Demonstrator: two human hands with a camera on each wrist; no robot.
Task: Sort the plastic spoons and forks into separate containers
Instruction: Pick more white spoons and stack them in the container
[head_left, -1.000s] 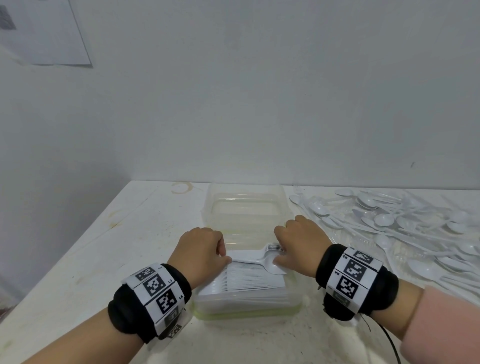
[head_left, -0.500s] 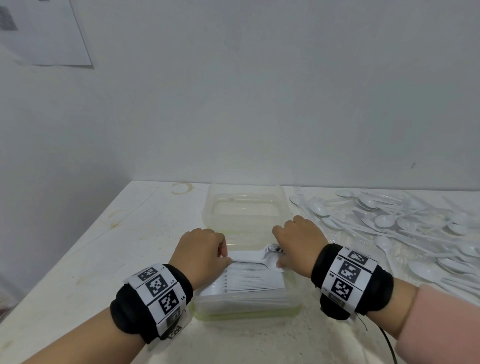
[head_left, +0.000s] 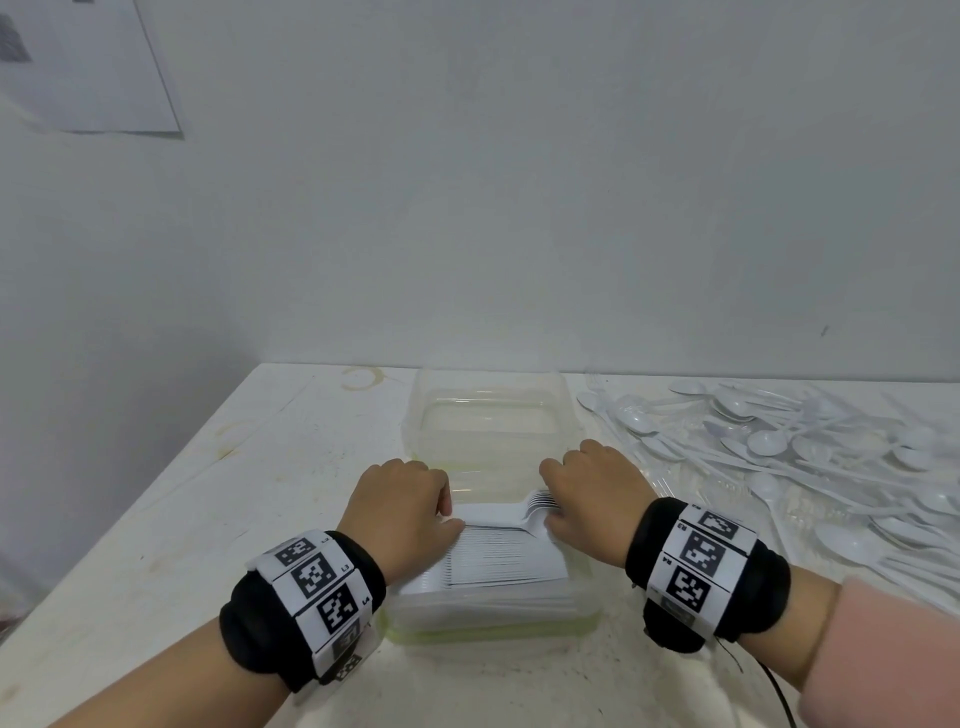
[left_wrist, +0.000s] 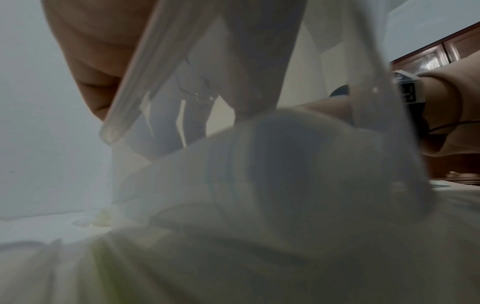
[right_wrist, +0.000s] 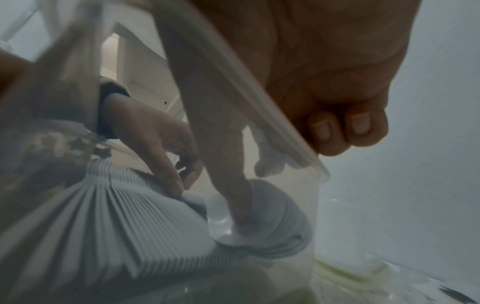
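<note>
Both hands are down inside the near box (head_left: 493, 618), a clear plastic one sitting on the white table (head_left: 171, 525). It holds a tidy row of spoons (head_left: 498, 558) packed side by side. One more spoon (head_left: 506, 514) lies across the top of the row.

The left hand (head_left: 400, 512) has its fingers curled and pinches the handle end of that spoon. The right hand (head_left: 592, 501) has a finger (right_wrist: 233, 185) pressing straight down into the bowls, while its other fingers are tucked in.

Here is what could go wrong. The row is thin and slippery, so a hard push may make the spoons fan out or tip over. The top spoon could slide in crooked and sit on the others instead of slotting in. The box is light, so a sideways shove could make it scoot on the table.

A second clear box (head_left: 488, 415) behind it looks empty. A big loose pile of spoons and forks (head_left: 789, 452) waits on the right, so most of the sorting is probably still to do. A fork could get mixed in by mistake, since everything is white.
</note>
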